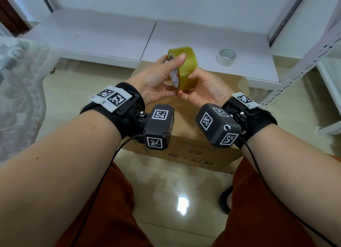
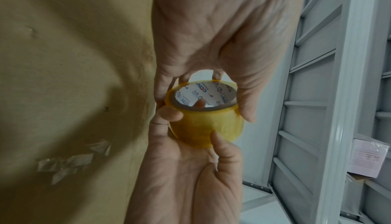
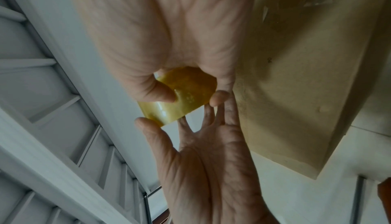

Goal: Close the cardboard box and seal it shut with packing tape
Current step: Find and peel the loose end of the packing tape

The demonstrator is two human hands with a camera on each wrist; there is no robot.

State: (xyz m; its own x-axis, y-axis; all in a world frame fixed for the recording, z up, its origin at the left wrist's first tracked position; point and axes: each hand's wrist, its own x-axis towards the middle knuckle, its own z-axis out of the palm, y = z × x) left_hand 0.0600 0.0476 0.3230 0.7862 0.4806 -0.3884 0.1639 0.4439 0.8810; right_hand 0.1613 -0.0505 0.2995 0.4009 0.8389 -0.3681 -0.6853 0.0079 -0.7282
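Hands facing, left hand (image 1: pixel 156 84) and right hand (image 1: pixel 206 88) gripping tape roll (image 1: pixel 184 67) above box (image 1: pixel 193 150)

Bare forearms. Black wrist straps (image 1: pixel 127 106), each with white fiducial-tag plates (image 1: pixel 111 97). Dark grey camera blocks (image 1: pixel 159 129) carry square black-and-white tags; black cables (image 1: pixel 110 160) trail nearward. Rust-orange trousers (image 1: pixel 103 209).

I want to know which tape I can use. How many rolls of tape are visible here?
2. The yellowish tape roll is held in both hands above the cardboard box. The smaller white tape roll lies on the white platform behind.
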